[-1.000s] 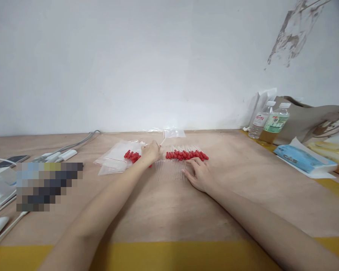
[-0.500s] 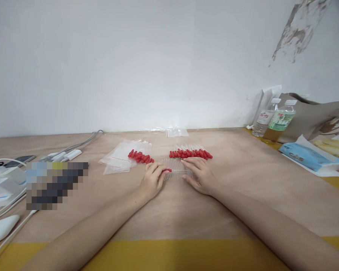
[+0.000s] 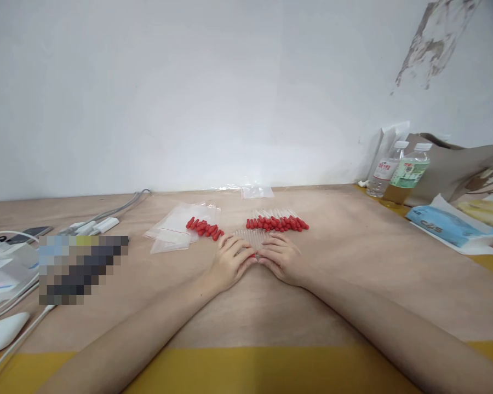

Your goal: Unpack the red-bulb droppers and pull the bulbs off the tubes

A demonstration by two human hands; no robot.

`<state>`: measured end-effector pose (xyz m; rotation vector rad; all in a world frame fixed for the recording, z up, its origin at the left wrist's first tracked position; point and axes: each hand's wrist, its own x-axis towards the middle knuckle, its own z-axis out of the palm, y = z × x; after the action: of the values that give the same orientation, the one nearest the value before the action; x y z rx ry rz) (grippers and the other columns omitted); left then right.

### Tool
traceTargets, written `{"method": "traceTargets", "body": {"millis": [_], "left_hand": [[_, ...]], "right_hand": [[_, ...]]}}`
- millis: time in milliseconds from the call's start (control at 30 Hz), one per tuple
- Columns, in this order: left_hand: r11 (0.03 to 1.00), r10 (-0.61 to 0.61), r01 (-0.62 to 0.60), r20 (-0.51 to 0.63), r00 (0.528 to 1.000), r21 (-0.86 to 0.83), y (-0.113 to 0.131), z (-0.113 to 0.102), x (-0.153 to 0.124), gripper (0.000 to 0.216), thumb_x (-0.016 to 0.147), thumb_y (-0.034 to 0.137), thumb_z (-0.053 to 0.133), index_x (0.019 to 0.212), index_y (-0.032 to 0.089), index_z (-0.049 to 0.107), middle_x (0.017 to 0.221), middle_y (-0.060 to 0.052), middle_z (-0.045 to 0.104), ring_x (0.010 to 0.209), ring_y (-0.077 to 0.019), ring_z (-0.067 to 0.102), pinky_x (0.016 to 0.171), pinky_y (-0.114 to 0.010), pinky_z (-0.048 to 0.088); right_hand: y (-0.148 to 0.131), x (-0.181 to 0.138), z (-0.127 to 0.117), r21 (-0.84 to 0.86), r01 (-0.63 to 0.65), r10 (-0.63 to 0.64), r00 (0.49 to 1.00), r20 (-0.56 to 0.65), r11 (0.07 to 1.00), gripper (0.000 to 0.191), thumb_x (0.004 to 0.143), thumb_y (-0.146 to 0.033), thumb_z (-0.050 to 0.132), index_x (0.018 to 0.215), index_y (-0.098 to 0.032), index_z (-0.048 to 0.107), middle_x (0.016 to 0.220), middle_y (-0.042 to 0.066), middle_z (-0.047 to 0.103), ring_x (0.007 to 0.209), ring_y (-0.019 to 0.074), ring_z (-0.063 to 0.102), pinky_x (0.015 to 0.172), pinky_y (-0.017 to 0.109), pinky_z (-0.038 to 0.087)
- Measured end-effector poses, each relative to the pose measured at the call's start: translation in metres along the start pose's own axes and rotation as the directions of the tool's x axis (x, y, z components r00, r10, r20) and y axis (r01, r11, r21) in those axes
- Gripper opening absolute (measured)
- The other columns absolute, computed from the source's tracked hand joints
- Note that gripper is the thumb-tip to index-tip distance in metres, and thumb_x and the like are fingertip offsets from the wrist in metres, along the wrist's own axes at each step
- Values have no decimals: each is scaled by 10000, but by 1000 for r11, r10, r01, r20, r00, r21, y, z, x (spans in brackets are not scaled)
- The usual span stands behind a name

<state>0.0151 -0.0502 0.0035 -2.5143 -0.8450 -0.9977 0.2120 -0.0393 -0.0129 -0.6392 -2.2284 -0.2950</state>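
My left hand (image 3: 232,262) is closed, pinching a small red rubber bulb (image 3: 253,255) between thumb and fingers. Directly beside it, my right hand (image 3: 282,260) is closed too, its fingertips meeting those of the left. It appears to grip a thin clear tube at the bulb's open end, mostly hidden by the fingers. Behind both hands lies a row of clear tubes (image 3: 250,237). Loose red rubber bulbs (image 3: 205,227) lie in a heap beyond the left hand. Past the right hand, several clear droppers with red bulbs (image 3: 277,223) rest side by side.
Clear zip bags (image 3: 170,232) lie under and left of the loose bulbs, another bag (image 3: 258,192) by the wall. Cables and white chargers (image 3: 16,257) crowd the left side. On the right stand two bottles (image 3: 406,178), a blue tissue pack (image 3: 452,225) and a grey bag (image 3: 452,169).
My right hand has moved left and closed in against the left hand. The left hand has shifted slightly right with the red bulb, which is now mostly covered by fingers.
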Motion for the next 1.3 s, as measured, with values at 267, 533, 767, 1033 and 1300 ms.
{"method": "traceTargets", "body": {"millis": [267,533,767,1033,1300], "left_hand": [[991,72,-82,98,993,104,5,-8,4,134,844,232,459,835,184,584,870,-18,640,921,-171,528,965,-441,244],[992,57,-79,212,976,98,7,-15,2,197,863,248,406,791,188,580,814,-24,634,915,-179,526,988,-484,204],[981,-194,191,127,973,37,-22,-28,-12,228,871,240,367,813,178,578,825,-47,598,826,-169,515,821,-363,385],[653,-757,751,46,652,99,-113,-65,7,292,791,240,397,964,144,612,793,-54,573,777,-180,546,748,-291,431],[475,-875,867,182,448,150,-157,-51,6,320,707,315,527,991,170,539,805,-25,629,619,-129,576,545,-214,424]], "right_hand": [[-3,1,-2,62,65,-61,996,-67,996,152,839,-212,478,840,-181,627,756,18,674,787,113,607,918,350,412],[-5,-2,-8,26,122,-122,992,-1,992,190,858,-189,432,889,-187,619,790,23,679,921,131,597,1011,397,356],[18,-13,-25,-40,-127,126,992,-23,991,213,850,-232,444,919,-209,644,841,29,680,855,156,602,884,384,432],[29,-13,-20,-251,-503,531,846,54,827,309,765,-141,420,988,-176,631,811,66,646,709,169,584,660,279,418],[23,-12,-16,-277,-516,547,836,44,811,154,743,-154,443,795,-192,583,772,20,651,744,168,583,728,296,341]]}}
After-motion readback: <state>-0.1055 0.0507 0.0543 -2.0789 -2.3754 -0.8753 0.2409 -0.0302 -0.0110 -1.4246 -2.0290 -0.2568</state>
